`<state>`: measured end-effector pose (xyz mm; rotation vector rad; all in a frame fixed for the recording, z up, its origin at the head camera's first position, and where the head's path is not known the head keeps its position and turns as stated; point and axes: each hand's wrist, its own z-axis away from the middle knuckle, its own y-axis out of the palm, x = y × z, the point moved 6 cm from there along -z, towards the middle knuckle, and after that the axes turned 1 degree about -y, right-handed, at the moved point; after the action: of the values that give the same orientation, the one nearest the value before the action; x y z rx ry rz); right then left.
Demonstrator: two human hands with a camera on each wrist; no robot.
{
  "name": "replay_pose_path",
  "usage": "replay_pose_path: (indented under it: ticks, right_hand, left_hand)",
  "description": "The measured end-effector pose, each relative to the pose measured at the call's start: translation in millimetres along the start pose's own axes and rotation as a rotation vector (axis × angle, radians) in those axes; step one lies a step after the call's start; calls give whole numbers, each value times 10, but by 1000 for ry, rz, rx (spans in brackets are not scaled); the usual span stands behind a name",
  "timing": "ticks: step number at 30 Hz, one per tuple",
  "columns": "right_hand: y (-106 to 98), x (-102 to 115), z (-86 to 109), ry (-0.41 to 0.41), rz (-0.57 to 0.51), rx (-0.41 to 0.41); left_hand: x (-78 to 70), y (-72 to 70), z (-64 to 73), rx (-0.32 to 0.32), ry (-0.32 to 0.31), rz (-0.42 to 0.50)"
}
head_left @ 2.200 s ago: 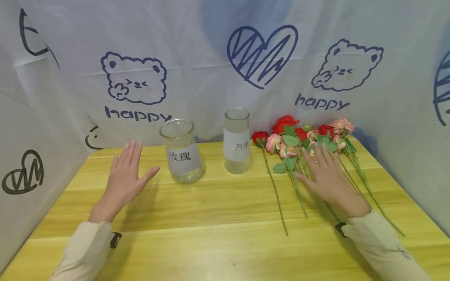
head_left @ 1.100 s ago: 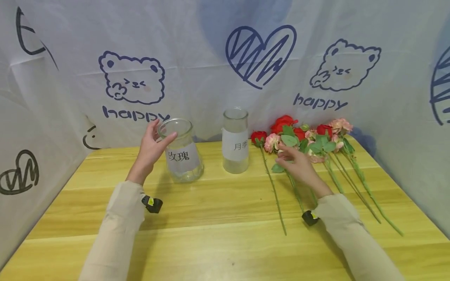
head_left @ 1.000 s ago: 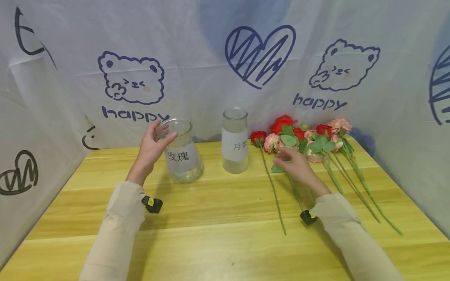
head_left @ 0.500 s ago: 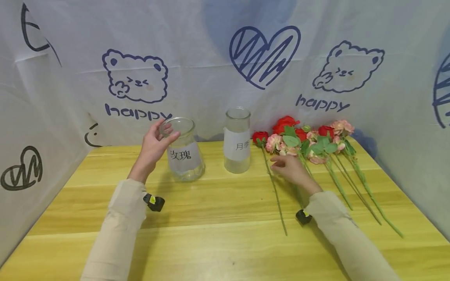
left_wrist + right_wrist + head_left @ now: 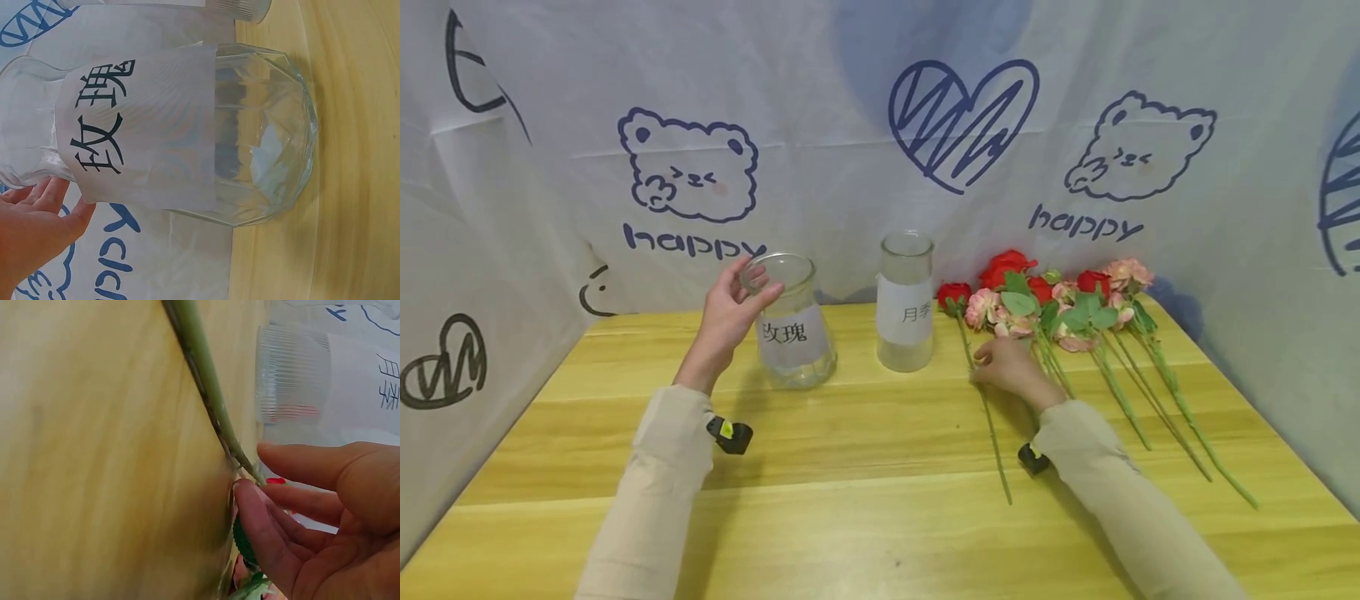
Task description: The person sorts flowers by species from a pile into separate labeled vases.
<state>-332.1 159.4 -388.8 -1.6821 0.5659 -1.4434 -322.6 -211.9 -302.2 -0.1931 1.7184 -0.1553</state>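
Note:
My left hand point(image 5: 727, 312) holds the neck of a wide clear glass vase point(image 5: 805, 367), thumb in front and fingers behind the rim. The vase stands upright and bears a white paper label point(image 5: 144, 131) with dark characters. My right hand point(image 5: 1011, 367) is low over the leftmost red rose point(image 5: 955, 293). In the right wrist view the rose's stem point(image 5: 209, 381) runs between the thumb and the curved fingers, with a small gap showing at the thumb. That rose lies on the table, its bloom toward the back. A narrower labelled glass vase point(image 5: 905, 354) stands between the hands.
Several red and pink flowers lie right of my right hand, among them a large red rose point(image 5: 1006, 268) and a pink bloom point(image 5: 1127, 272). Their long green stems point(image 5: 1198, 417) spread toward the front right. A printed white cloth point(image 5: 835, 183) hangs behind the wooden table point(image 5: 850, 525).
My left hand has come right from over the table to the wide vase's neck. My right hand has drawn left and down from above the flower bunch to the leftmost rose's stem.

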Motion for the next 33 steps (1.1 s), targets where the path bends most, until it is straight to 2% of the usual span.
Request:
replay_pose_path:
  ticks: [6,13,18,25,33]
  right_hand:
    - [84,13,-10,64,-101,49]
    - [114,-9,-12,111,-168,58]
    - [121,-49,-8,161,-273,71]
    - [32,2,46,203,-457,84]
    - [-125,59,80,215,-508,30]
  left_hand:
    - [26,20,8,-9,0,13]
    - [29,24,15,-16,2,-3]
    - [29,17,12,-19,2,1]
    - [30,19,5,-26,0,10]
    - [31,17,-10,-25,-3,23]
